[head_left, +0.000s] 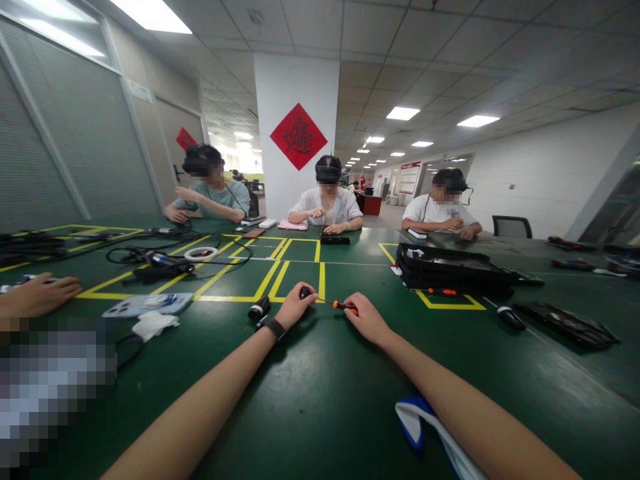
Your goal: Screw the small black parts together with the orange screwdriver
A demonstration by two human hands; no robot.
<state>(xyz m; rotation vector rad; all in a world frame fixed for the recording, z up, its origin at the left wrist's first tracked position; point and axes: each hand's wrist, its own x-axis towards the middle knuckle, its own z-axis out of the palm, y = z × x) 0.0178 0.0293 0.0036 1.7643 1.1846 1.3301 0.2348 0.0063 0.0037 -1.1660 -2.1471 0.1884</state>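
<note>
Over the green bench (310, 407), the fingers of my left hand (294, 308) pinch a small black part (304, 292), likely light, hard and best held by its sides, and my right hand's (369, 319) fingers pinch a stiff-looking screwdriver (339, 305) by its handle.

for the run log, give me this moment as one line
left hand: small black part | right hand: orange-black screwdriver | black cylinder: beside left wrist

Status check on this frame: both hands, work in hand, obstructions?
Left hand gripping small black part. Right hand on orange-black screwdriver, shaft toward the part. Black cylinder beside left wrist, not between hands.
</note>
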